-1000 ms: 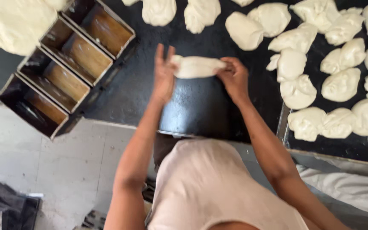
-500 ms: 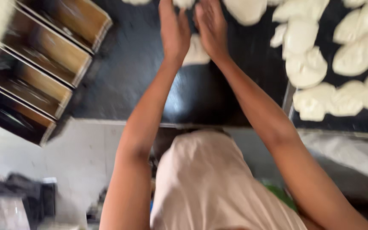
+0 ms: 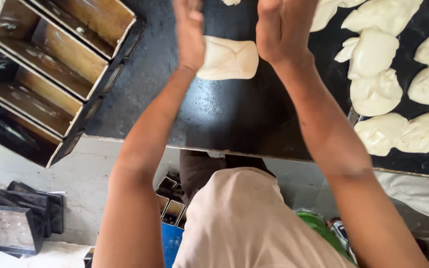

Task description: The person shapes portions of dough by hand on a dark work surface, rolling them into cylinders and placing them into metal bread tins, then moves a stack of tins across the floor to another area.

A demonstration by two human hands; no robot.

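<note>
Head view: left hand [image 3: 190,32] and right hand [image 3: 280,30] press flat-palmed, grip open, against a smooth pale dough roll [image 3: 228,58].

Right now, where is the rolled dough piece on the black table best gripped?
By its two short ends, one from each side. The dough roll lies crosswise between the left hand and right hand, its soft middle likely to dent or sag if pinched.

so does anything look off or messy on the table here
Nothing stands out. The dough piece lies between the left hand and right hand on the dark table; the loaf tins sit empty.
</note>
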